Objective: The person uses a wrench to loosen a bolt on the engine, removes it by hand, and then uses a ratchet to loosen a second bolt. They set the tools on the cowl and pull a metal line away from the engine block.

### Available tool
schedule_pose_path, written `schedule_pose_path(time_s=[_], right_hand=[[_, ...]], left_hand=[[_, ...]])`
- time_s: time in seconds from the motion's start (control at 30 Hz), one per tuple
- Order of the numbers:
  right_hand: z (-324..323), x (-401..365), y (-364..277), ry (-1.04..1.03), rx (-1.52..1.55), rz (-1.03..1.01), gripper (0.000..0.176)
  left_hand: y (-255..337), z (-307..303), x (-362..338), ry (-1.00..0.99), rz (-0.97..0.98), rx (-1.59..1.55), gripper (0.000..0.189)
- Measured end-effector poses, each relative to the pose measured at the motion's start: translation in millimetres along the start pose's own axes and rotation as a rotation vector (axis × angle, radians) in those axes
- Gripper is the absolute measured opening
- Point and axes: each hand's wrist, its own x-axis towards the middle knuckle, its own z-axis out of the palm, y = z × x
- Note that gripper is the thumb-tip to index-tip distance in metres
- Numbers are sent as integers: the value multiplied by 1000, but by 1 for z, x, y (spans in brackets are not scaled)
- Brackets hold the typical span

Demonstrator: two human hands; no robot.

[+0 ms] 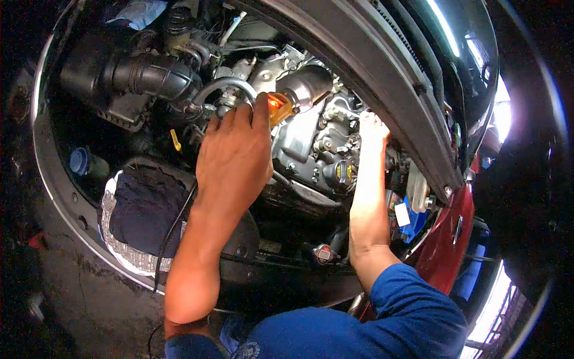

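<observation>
My left hand (234, 148), back upward, is closed on a work lamp with an amber handle (281, 109) and a dark, rounded metal shade (308, 85). Its light falls brightly on the engine (299, 134) underneath. On the far right side of the engine, my right hand (373, 125) reaches in among the parts beside the raised hood's edge. Its fingers look curled and are washed out by the light; I cannot tell what they hold. Between my forearms sits a black oil filler cap (339, 172) with yellow marking.
The hood (359, 54) slants over the upper right. A black air intake duct (152, 75) lies upper left, with a yellow dipstick handle (175, 140) below it. Dark cloth (146, 200) rests on the left front edge. A radiator cap (323, 254) is near my body. A black cord (170, 233) hangs beside my left forearm.
</observation>
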Motion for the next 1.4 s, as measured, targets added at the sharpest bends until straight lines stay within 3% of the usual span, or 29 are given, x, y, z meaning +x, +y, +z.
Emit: schedule_pose_path(time_s=[0.03, 0.1, 0.13, 0.23, 0.3, 0.33, 0.47, 0.53, 0.57, 0.6, 0.67, 0.73, 0.77, 0.83, 1.0, 1.1, 1.17, 1.2, 1.23, 1.3, 1.33, 1.4], right_hand=[[-23, 0, -10, -342, 220, 197, 36], [-30, -3, -17, -460, 357, 369, 31], [-6, -24, -31, -245, 273, 338, 29], [20, -3, -47, 534, 546, 566, 22], [22, 7, -51, 624, 575, 566, 24], [23, 4, -50, 599, 463, 420, 29], [34, -28, -18, 166, -70, -129, 42], [2, -28, -15, -118, -84, -55, 19], [-47, -8, -19, -284, 38, 154, 18], [-82, 9, -18, -441, 169, 361, 45], [-59, -9, -13, -94, 376, 380, 25], [-29, -1, -29, 200, 738, 582, 27], [-22, -5, -35, 234, 860, 642, 26], [-34, -5, -28, 352, 1235, 933, 24], [-103, -10, 44, 820, 2465, 2075, 32], [-115, -37, 54, 833, 2918, 2046, 34], [-104, -69, 40, 875, 3376, 1262, 44], [-154, -32, 59, 764, 2856, 2364, 51], [-144, -41, 44, 761, 3083, 1991, 48], [-138, -49, 26, 579, 3149, 1808, 45], [-162, -33, 37, 483, 3044, 2081, 45], [-155, -36, 25, 414, 3061, 2014, 45]], left_hand=[[1, 0, 0, -9, -1, 0, 56], [1, -1, 0, -26, -10, 5, 56], [1, -1, -1, -25, -4, 16, 56], [1, -1, 0, -17, 1, 50, 54], [0, 0, 0, -11, 1, 65, 52], [0, -1, 1, -27, -10, 75, 50], [-2, 0, 2, 6, -12, 72, 48], [-1, -2, 1, -1, -23, 64, 49], [0, -3, 1, -4, -25, 57, 49], [-1, -6, 0, -5, -40, 51, 49], [3, -9, 2, -18, -42, 36, 51], [1, -8, 4, -28, -46, 48, 51], [3, -7, 4, -38, -38, 43, 51], [4, -9, 3, -51, -20, 7, 54], [5, -5, -1, 5, 60, 30, 58], [6, -6, -1, -3, 52, 4, 59], [7, -5, -2, 4, 64, 10, 59], [7, -6, -2, -22, 53, 11, 59], [6, -7, -1, -49, 43, 11, 59], [6, -7, -1, -60, 36, 14, 59], [6, -8, -1, -44, 36, 19, 59], [6, -8, -1, -25, 30, 23, 59]])
